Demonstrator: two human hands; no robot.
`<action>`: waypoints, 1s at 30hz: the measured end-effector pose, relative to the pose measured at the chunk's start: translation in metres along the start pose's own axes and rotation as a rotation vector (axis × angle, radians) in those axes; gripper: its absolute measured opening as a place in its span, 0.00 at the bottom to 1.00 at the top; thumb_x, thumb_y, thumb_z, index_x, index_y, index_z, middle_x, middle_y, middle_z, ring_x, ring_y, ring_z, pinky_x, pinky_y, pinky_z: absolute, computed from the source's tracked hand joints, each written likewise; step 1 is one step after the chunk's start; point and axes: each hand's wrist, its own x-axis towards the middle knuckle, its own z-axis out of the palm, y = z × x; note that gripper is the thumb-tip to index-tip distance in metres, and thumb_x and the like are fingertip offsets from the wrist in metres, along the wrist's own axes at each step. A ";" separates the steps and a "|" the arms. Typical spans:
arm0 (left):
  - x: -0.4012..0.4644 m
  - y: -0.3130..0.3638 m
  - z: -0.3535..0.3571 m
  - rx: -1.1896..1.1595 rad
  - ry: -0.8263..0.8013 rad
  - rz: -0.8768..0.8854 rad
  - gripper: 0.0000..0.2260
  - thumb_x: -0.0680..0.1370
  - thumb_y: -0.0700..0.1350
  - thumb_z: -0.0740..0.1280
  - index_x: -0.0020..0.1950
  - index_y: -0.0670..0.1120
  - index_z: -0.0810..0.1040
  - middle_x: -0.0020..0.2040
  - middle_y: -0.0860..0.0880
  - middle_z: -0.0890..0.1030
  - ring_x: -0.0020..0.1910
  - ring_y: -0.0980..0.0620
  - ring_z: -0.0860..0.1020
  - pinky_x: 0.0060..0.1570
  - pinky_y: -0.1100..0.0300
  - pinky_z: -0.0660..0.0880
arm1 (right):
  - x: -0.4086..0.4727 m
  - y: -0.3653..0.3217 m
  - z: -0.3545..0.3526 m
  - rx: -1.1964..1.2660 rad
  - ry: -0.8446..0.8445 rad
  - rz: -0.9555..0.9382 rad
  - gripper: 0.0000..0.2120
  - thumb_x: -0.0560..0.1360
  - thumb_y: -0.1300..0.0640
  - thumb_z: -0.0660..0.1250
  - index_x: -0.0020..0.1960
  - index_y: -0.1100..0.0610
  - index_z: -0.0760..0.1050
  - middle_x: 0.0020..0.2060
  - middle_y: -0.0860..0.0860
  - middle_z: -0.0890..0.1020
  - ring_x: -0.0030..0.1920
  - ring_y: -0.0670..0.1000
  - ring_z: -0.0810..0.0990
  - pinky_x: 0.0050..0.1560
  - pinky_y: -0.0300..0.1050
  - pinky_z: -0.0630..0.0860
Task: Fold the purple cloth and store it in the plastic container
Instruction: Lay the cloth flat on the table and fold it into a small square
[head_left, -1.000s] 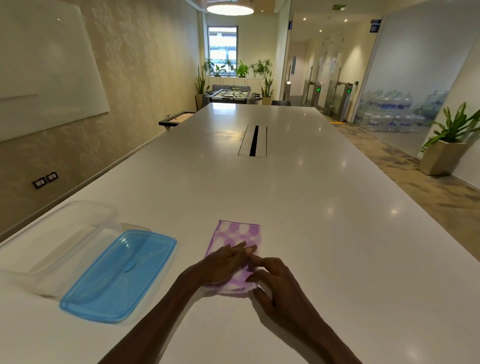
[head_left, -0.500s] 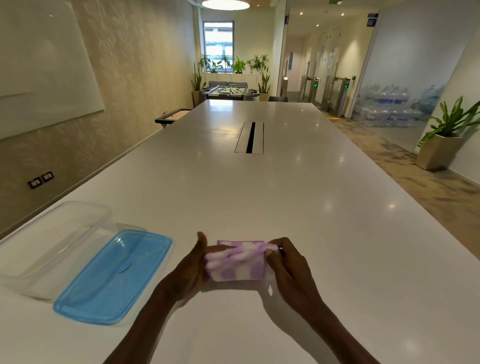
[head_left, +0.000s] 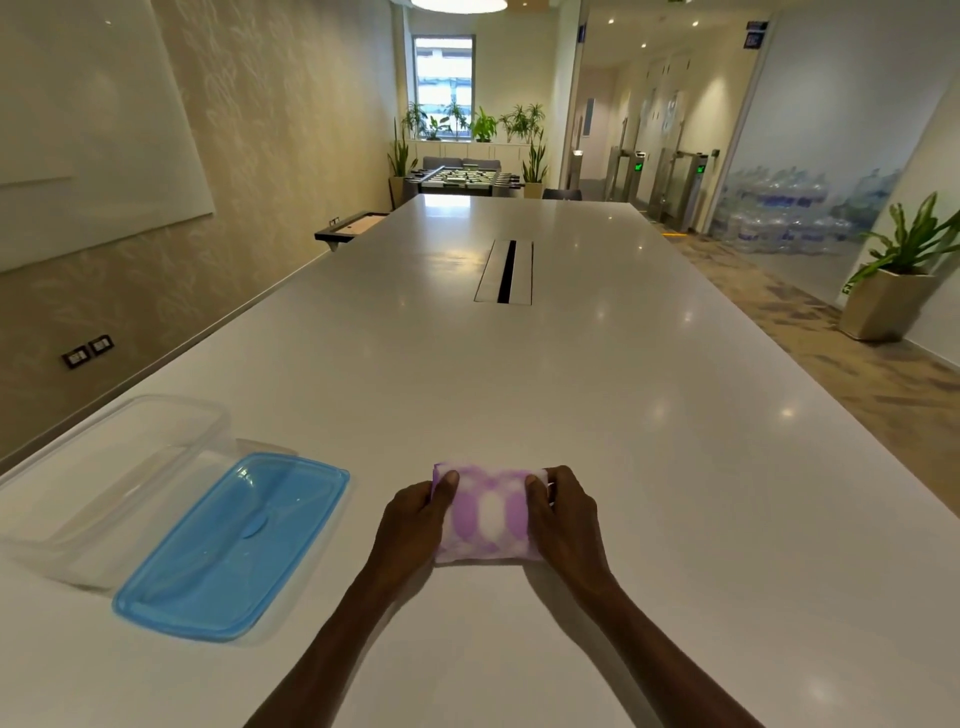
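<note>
The purple and white cloth (head_left: 488, 514) lies folded into a small thick square on the white table, right in front of me. My left hand (head_left: 413, 514) grips its left edge, thumb on top. My right hand (head_left: 563, 512) grips its right edge the same way. The clear plastic container (head_left: 111, 483) stands open at the near left of the table, with nothing in it. Its blue lid (head_left: 234, 545) lies upside down beside it, between the container and the cloth.
The long white table (head_left: 519, 374) stretches ahead, with a cable slot (head_left: 505, 271) in its middle. A wall with a whiteboard runs along the left. A potted plant (head_left: 891, 280) stands on the floor to the right.
The long folded cloth has been doubled over towards me into a compact square. Both hands moved from pressing its near end to holding its left and right sides.
</note>
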 end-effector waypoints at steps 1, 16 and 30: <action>0.002 0.001 0.002 0.032 0.027 -0.003 0.24 0.80 0.59 0.58 0.47 0.40 0.82 0.44 0.42 0.84 0.47 0.42 0.81 0.46 0.50 0.76 | 0.001 0.001 0.002 -0.021 0.001 -0.001 0.09 0.80 0.50 0.59 0.50 0.55 0.73 0.40 0.47 0.80 0.44 0.53 0.79 0.40 0.43 0.69; 0.028 -0.008 0.001 -0.009 0.081 -0.100 0.12 0.79 0.58 0.61 0.50 0.54 0.80 0.52 0.52 0.82 0.53 0.50 0.79 0.50 0.55 0.76 | 0.019 0.006 0.008 -0.133 -0.046 -0.044 0.05 0.79 0.52 0.57 0.46 0.49 0.69 0.36 0.42 0.77 0.40 0.53 0.77 0.40 0.44 0.66; 0.031 -0.006 0.013 0.368 0.250 -0.075 0.16 0.80 0.55 0.59 0.43 0.45 0.78 0.42 0.45 0.82 0.46 0.42 0.79 0.43 0.57 0.68 | 0.035 0.000 0.014 -0.398 -0.088 -0.071 0.11 0.79 0.53 0.58 0.53 0.60 0.72 0.49 0.58 0.83 0.51 0.61 0.80 0.44 0.48 0.71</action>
